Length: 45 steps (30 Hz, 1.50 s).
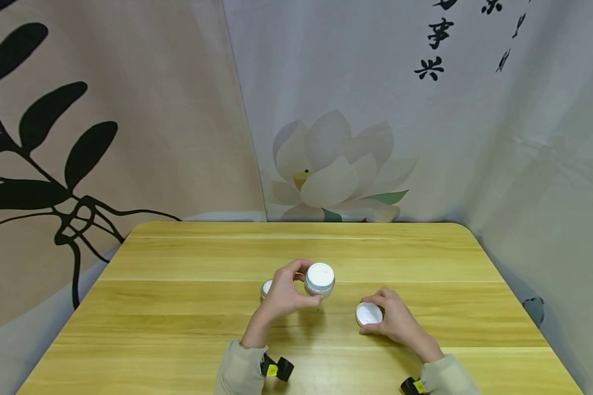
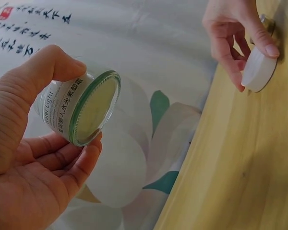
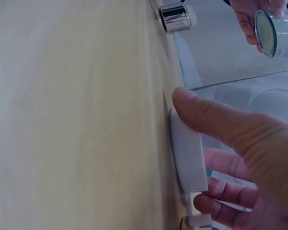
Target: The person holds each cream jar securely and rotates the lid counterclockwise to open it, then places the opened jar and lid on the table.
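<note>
My left hand (image 1: 285, 293) grips a clear glass cream jar (image 2: 89, 110) between thumb and fingers, held above the table. Its label carries printed text, and its round glass base faces the left wrist camera. From the head view the jar's top looks white. To the right, my right hand (image 1: 396, 319) pinches a round white lid (image 1: 369, 314) by its edge, low over the tabletop. The lid's white side wall (image 3: 189, 153) shows in the right wrist view. Partly hidden behind my left hand, a small jar with a pale top (image 1: 266, 288) stands on the table.
The wooden table (image 1: 178, 329) runs back to a printed fabric backdrop (image 1: 188, 109) with leaves, a lotus and dark characters. In the right wrist view, a shiny silver container (image 3: 175, 18) stands on the tabletop. Each wrist bears a black camera.
</note>
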Available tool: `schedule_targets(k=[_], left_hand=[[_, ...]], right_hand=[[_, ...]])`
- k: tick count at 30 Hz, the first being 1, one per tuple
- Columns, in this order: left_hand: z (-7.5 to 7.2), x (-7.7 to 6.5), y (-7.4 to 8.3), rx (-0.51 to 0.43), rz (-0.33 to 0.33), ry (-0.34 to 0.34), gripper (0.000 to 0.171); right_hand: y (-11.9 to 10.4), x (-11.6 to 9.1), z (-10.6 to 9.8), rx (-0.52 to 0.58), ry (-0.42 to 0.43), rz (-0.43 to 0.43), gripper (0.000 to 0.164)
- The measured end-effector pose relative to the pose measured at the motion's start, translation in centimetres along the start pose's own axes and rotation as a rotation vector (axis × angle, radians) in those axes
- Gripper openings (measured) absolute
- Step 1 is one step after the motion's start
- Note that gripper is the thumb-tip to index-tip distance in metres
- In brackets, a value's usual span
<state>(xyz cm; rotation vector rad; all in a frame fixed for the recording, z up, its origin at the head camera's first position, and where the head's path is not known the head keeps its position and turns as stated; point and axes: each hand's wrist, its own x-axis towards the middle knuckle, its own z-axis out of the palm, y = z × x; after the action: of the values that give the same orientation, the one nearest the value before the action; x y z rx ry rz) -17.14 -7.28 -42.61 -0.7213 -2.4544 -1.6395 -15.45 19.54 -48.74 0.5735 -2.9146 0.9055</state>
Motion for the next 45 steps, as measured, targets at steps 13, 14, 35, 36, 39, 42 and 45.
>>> schedule_targets(k=[13, 14, 35, 36, 39, 42, 45], left_hand=[[0.4, -0.1, -0.6, 0.01, -0.025, -0.063, 0.051], [0.5, -0.1, -0.7, 0.011, -0.034, -0.071, 0.051], [2.2, -0.9, -1.9, 0.196, -0.111, -0.124, 0.05], [2.3, -0.9, -2.0, 0.197, -0.122, -0.133, 0.05], [2.4, -0.9, -2.2, 0.21, -0.141, -0.153, 0.051], [2.5, -1.0, -2.6, 0.219, -0.145, -0.173, 0.052], [2.6, -1.0, -2.9, 0.219, -0.14, -0.191, 0.051]], right_hand=[[-0.1, 0.2, -0.2, -0.009, -0.008, -0.009, 0.058], [-0.1, 0.2, -0.2, -0.009, -0.009, -0.01, 0.058], [0.0, 0.1, -0.1, -0.015, -0.008, -0.017, 0.057], [0.0, 0.1, -0.1, -0.015, -0.006, -0.017, 0.057], [0.0, 0.1, -0.1, -0.014, -0.003, -0.015, 0.057], [0.0, 0.1, -0.1, -0.01, -0.002, -0.011, 0.057], [0.1, 0.1, -0.1, -0.008, -0.003, -0.008, 0.057]])
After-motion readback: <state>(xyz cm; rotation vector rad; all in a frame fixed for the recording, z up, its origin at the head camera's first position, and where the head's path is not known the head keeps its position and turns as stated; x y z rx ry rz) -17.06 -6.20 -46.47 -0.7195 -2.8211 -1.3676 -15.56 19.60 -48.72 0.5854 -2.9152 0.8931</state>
